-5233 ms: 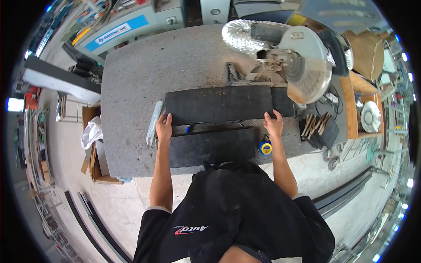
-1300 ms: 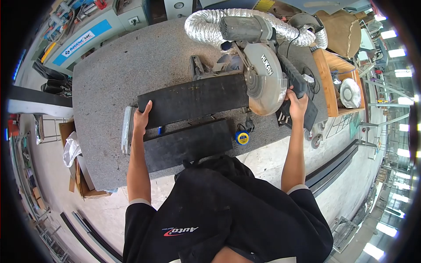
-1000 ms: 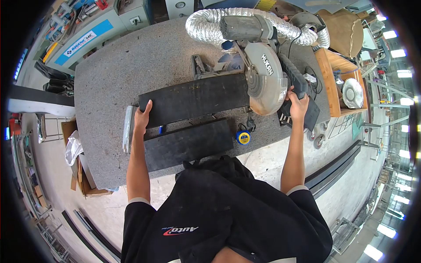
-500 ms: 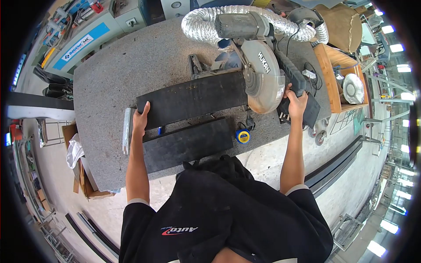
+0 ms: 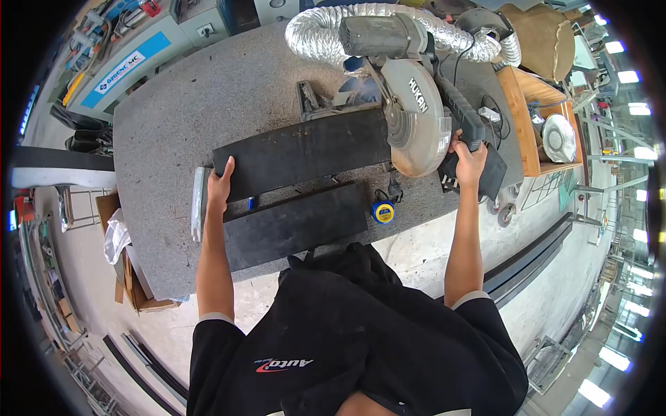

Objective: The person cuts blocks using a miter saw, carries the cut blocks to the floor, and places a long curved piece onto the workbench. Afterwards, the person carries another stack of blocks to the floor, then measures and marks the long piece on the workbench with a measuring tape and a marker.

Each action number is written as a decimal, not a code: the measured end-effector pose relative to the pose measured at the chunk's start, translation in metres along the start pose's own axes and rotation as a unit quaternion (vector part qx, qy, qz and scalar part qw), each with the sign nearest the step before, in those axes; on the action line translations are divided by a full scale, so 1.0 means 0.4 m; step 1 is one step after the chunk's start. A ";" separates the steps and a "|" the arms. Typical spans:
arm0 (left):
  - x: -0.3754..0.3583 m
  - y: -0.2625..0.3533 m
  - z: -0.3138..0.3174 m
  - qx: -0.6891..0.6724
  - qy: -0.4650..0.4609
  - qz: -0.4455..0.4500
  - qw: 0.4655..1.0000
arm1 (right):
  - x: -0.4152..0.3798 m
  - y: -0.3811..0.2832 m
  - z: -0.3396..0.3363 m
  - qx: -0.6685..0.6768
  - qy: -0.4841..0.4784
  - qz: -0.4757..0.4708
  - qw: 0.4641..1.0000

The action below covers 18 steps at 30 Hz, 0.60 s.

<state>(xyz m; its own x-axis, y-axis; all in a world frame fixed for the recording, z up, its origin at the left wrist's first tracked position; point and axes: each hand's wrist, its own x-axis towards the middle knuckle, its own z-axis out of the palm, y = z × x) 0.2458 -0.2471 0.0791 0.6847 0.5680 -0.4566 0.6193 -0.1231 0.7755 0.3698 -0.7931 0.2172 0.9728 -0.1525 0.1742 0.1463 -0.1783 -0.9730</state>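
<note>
Black plank [image 5: 305,154] gripped by left hand [image 5: 220,184]; right hand [image 5: 470,165] clasps saw handle [image 5: 472,128]; wooden box [image 5: 519,118] holds silvery dish [image 5: 558,139].

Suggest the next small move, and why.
I'd probably ease the miter saw down slightly by its handle: the right hand grips it, the left hand holds the left end of the upper black board, whose right end runs out of sight at the clear blade guard.

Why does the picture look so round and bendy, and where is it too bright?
In the head view, wide-lens distortion seems to bow the table edge, with black corners; in the head view, lights at right glare white; in the head view, the left hand and right hand look fairly sharp.
</note>
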 end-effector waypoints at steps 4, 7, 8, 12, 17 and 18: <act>-0.002 0.001 0.000 0.009 0.008 0.005 1.000 | -0.001 0.004 -0.001 0.008 0.000 0.007 1.000; -0.011 0.011 0.000 -0.001 0.004 0.001 1.000 | 0.000 0.006 -0.004 0.003 -0.008 0.000 1.000; -0.012 0.013 0.000 0.002 0.003 0.000 1.000 | -0.001 0.007 -0.003 0.008 -0.008 0.002 1.000; -0.005 0.012 -0.005 0.008 -0.020 -0.016 1.000 | -0.001 0.013 -0.004 0.025 -0.010 0.004 1.000; -0.005 0.013 -0.006 0.014 -0.017 -0.017 1.000 | -0.003 0.018 -0.005 0.037 0.000 0.000 0.999; -0.007 0.015 -0.006 0.015 -0.019 -0.019 1.000 | -0.003 0.017 -0.005 0.030 -0.001 -0.005 1.000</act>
<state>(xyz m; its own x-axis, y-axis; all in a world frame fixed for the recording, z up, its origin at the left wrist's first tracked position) 0.2465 -0.2477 0.0859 0.6739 0.5421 -0.5019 0.6557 -0.1259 0.7444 0.3694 -0.7962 0.2106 0.9717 -0.1483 0.1840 0.1668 -0.1216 -0.9785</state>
